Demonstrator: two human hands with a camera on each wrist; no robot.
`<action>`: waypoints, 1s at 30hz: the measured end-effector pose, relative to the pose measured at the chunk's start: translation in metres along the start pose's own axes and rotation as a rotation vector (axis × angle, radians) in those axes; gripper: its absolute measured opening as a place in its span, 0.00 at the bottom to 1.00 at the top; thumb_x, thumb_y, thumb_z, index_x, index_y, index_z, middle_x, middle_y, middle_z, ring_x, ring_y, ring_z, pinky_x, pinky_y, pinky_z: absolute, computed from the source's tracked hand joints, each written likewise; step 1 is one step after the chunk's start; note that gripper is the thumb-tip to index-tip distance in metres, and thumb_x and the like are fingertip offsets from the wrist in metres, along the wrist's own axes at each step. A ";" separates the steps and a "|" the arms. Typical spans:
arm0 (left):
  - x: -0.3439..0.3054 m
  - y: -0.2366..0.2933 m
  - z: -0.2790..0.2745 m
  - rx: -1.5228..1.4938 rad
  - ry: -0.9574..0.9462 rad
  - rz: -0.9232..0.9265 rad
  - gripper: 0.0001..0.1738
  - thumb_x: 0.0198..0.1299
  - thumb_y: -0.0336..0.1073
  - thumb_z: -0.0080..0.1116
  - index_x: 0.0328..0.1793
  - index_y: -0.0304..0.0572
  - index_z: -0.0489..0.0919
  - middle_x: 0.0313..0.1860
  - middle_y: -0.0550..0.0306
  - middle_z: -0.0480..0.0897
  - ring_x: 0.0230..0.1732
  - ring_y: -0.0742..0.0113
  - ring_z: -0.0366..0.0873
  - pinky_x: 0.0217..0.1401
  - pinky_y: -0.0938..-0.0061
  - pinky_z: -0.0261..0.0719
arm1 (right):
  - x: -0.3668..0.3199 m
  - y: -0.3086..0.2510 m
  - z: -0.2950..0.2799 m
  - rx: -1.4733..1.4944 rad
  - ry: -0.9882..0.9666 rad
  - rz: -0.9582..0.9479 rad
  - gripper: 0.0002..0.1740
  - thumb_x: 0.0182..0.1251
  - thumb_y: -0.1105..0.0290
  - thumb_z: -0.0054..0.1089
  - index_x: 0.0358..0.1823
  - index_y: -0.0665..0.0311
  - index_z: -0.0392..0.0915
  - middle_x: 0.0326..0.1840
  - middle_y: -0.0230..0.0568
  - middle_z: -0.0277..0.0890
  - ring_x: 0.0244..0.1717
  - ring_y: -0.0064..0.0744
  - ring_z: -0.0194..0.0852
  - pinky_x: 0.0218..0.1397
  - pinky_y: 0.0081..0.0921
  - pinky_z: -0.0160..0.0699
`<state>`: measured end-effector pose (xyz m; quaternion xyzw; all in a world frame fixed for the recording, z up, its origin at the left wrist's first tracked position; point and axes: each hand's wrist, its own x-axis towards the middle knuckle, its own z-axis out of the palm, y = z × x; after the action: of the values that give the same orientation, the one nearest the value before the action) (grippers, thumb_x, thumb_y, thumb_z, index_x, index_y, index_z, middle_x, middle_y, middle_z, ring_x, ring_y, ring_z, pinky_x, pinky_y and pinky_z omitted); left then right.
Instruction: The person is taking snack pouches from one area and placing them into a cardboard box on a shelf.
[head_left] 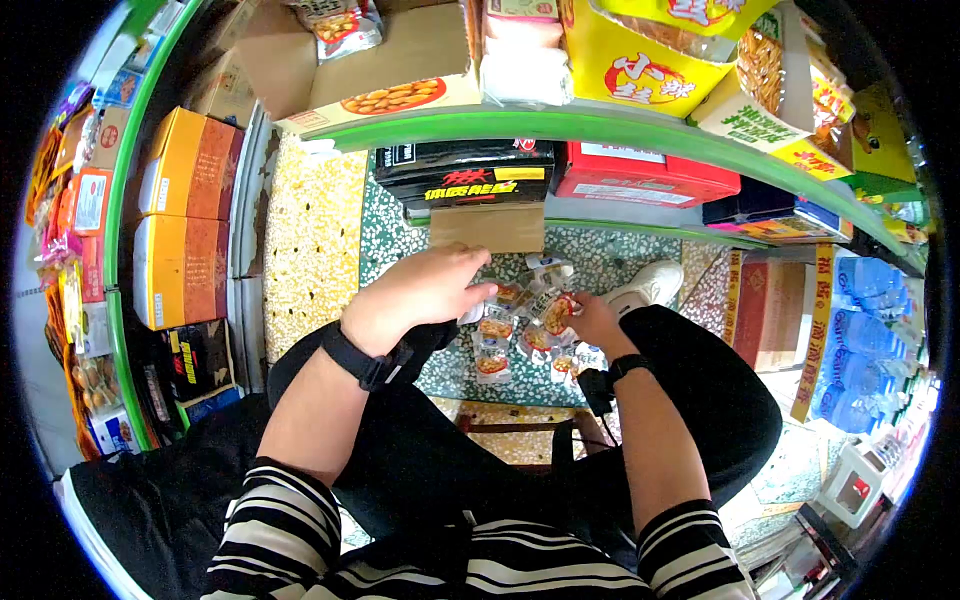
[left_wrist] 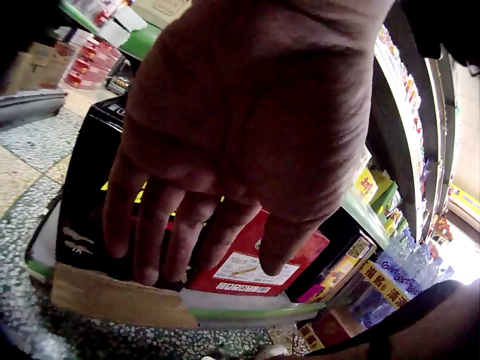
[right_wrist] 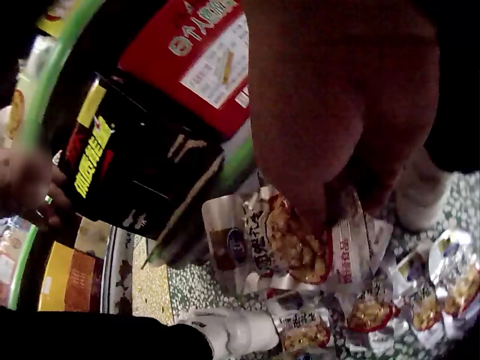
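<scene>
My right hand (head_left: 598,325) pinches a clear-and-white snack packet (right_wrist: 296,244) with a food picture, low over the floor between my legs. Several similar packets (head_left: 492,358) lie below and beside it on the speckled floor. The left hand (head_left: 420,288) holds nothing; its fingers extend loosely toward a black carton (head_left: 465,180) on the bottom shelf. In the left wrist view, that carton's brown cardboard flap (left_wrist: 112,296) hangs down in front, just below the fingertips. The carton's inside is hidden.
A red box (head_left: 640,178) sits right of the black carton. Above them runs a green shelf edge (head_left: 560,122) bearing open snack cartons. Orange boxes (head_left: 185,270) are stacked at left, and wrapped water bottles (head_left: 860,330) stand at right. A white shoe (head_left: 655,285) borders the packets.
</scene>
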<state>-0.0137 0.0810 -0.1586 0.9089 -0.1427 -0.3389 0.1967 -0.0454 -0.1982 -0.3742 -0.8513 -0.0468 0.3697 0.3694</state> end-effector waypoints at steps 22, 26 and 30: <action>-0.007 0.013 -0.005 -0.687 -0.136 0.096 0.24 0.67 0.46 0.52 0.61 0.35 0.71 0.54 0.44 0.79 0.52 0.55 0.79 0.50 0.64 0.81 | -0.124 -0.135 -0.116 1.183 -0.165 -0.231 0.15 0.66 0.80 0.56 0.53 0.64 0.70 0.50 0.40 0.80 0.53 0.32 0.77 0.59 0.31 0.74; -0.021 0.038 -0.008 -1.340 -0.126 0.364 0.29 0.67 0.40 0.53 0.70 0.34 0.61 0.59 0.48 0.75 0.58 0.63 0.76 0.55 0.67 0.82 | -0.126 -0.154 -0.116 1.235 -0.253 -0.354 0.16 0.65 0.80 0.58 0.53 0.64 0.73 0.52 0.42 0.79 0.53 0.33 0.77 0.60 0.36 0.75; -0.026 0.050 -0.015 -1.692 -0.181 0.363 0.32 0.63 0.30 0.51 0.73 0.38 0.58 0.63 0.49 0.72 0.61 0.62 0.74 0.60 0.65 0.78 | -0.120 -0.159 -0.105 1.275 -0.215 -0.313 0.17 0.64 0.81 0.58 0.54 0.65 0.71 0.53 0.43 0.79 0.54 0.33 0.77 0.59 0.32 0.76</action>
<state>-0.0288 0.0515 -0.1105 0.3901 -0.0007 -0.3655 0.8451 -0.0315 -0.1877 -0.1497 -0.4076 0.0214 0.3498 0.8432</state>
